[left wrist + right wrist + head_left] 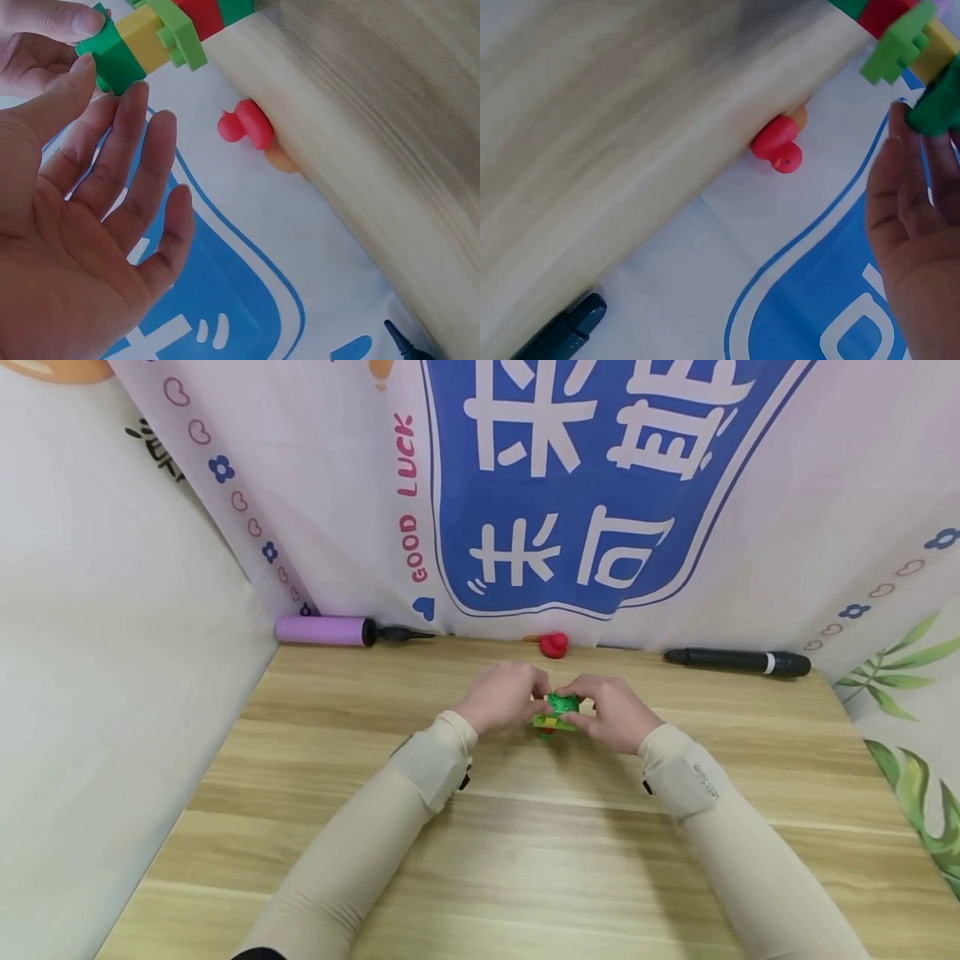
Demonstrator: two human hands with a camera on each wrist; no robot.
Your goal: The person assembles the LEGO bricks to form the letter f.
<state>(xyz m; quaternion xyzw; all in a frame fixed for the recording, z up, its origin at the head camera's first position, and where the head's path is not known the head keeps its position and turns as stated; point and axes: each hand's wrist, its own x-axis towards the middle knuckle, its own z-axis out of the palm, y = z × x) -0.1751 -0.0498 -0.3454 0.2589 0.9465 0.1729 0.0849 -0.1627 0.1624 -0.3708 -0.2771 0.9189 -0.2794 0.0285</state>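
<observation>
A small stack of toy building blocks stands near the table's far side, between both hands. From the top it has a dark green block (116, 56), a yellow block (145, 39), a light green studded plate (180, 36), a red block (201, 16) and a green block (236, 9) at the bottom. My left hand (506, 696) pinches the top dark green block from the left, its other fingers spread loosely. From the right, my right hand (615, 714) pinches the same block. Fingers partly cover the stack in the head view.
Along the back edge of the wooden table (510, 860) lie a purple hand pump (322, 630) with a black nozzle, a red rubber duck (554, 645) and a black stick-shaped object (727, 661) with a white band. A printed cloth (337, 485) hangs directly behind them.
</observation>
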